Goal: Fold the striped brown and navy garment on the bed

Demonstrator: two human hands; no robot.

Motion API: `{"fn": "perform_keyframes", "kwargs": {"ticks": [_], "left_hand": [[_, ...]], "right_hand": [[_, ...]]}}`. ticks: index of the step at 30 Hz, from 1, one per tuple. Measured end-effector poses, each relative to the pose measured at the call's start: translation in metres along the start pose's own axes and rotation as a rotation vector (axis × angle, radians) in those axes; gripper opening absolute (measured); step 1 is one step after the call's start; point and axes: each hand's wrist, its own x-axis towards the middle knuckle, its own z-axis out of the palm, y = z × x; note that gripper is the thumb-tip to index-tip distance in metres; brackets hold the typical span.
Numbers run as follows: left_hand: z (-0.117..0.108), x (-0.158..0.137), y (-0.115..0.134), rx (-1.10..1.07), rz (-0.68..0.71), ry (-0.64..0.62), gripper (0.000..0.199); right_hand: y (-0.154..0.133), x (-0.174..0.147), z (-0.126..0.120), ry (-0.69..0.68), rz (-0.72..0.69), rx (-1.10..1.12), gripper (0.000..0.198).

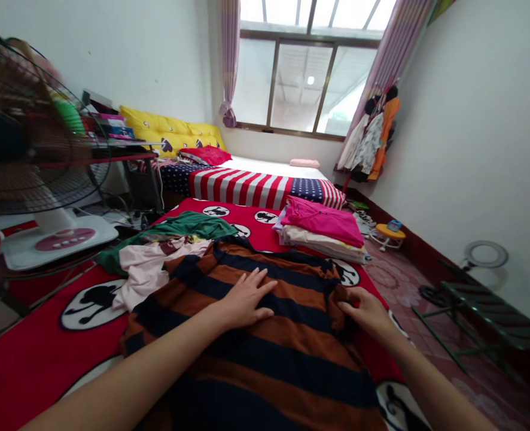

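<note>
Striped shirt (265, 335) is lying spread on the red bed (32, 359); the left hand (247, 299) is pressing it flat, fingers released, while the right hand (366, 311) is pinching its edge, beside the folded pile (323, 230).

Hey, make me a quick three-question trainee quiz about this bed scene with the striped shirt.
1. True or false: the left hand lies flat on the striped shirt.
2. What does the right hand do? A) pinches the shirt's edge B) holds the fan C) hangs free
3. Fill in: the folded stack has a ____ garment on top.

Key: 1 true; 2 A; 3 pink
</note>
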Motion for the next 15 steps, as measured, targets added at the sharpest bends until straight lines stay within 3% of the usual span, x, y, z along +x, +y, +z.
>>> {"fn": "perform_keyframes", "kwargs": {"ticks": [3, 7, 9, 11, 15], "left_hand": [[0.019, 0.001, -0.006, 0.048, -0.001, 0.058, 0.064], [0.026, -0.001, -0.01, 0.064, 0.009, 0.112, 0.062], [0.026, -0.001, -0.01, 0.061, 0.013, 0.125, 0.061], [0.026, -0.001, -0.009, 0.057, 0.016, 0.13, 0.061], [0.026, 0.0, -0.009, 0.05, 0.013, 0.134, 0.061]], "right_hand": [[-0.002, -0.007, -0.015, 0.142, 0.067, 0.096, 0.022], [0.031, -0.011, -0.046, 0.458, 0.28, 0.135, 0.035], [0.052, -0.011, -0.054, 0.454, 0.352, 0.077, 0.04], [0.066, -0.01, -0.055, 0.404, 0.328, -0.035, 0.04], [0.06, 0.003, -0.045, 0.464, 0.058, -0.234, 0.038]]}}
